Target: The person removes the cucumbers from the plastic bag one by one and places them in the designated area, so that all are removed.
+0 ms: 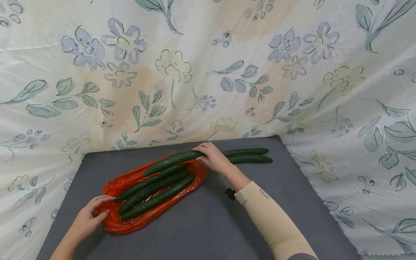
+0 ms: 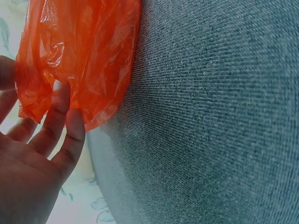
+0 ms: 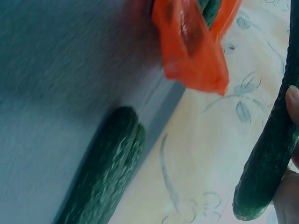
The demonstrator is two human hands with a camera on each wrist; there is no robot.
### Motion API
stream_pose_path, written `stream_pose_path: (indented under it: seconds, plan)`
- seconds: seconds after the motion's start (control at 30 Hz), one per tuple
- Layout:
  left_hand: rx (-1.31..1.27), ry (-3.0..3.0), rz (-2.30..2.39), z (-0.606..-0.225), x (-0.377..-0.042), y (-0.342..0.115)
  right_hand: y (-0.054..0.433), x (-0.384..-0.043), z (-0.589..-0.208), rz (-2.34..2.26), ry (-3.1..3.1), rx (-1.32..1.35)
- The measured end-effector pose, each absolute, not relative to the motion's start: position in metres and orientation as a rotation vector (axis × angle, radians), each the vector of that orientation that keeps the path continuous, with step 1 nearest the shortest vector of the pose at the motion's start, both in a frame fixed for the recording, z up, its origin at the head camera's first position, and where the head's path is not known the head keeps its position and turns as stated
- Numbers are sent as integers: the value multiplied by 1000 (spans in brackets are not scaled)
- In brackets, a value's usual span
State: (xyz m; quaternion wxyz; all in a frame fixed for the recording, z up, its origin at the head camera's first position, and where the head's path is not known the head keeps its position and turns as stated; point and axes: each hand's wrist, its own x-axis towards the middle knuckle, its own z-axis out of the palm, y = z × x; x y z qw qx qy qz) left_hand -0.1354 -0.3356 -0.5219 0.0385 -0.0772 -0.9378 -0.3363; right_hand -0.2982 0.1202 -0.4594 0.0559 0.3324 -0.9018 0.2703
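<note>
My right hand (image 1: 212, 157) grips a long, dark green cucumber (image 1: 175, 160) near its right end. That cucumber slants over the far side of a red plastic bag (image 1: 136, 227); the right wrist view shows its rounded end (image 3: 254, 191) sticking out past the fingers. Inside the bag lie three more cucumbers (image 1: 159, 196), side by side. At the bag's near left end is my left hand (image 1: 87, 216), its fingers spread and lightly bent, fingertips against the crumpled plastic (image 2: 88, 60).
Two cucumbers (image 1: 251, 159) lie together on the grey tabletop (image 1: 208, 220), right of the bag and partly behind my right hand. Floral cloth (image 1: 195, 83) hangs along the back and the sides of the table.
</note>
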Motion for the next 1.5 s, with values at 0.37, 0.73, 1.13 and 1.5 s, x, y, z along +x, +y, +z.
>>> stream_pose_path:
  seconds: [0.37,0.73,1.13,1.5]
  plan:
    - [-201,-2887,-1021,-523,-132,-338,161,-301,-462,882,-2726,893]
    - [-205,-2890,-1036,-526,-132,-335,212,-301,-467,883,-2772,751]
    - [-223,-2875,-1030,-526,-129,-336,258,-295,-486,922,-2813,676]
    - [-211,-2883,-1036,-527,-129,-336,300,-290,-503,954,-2886,551]
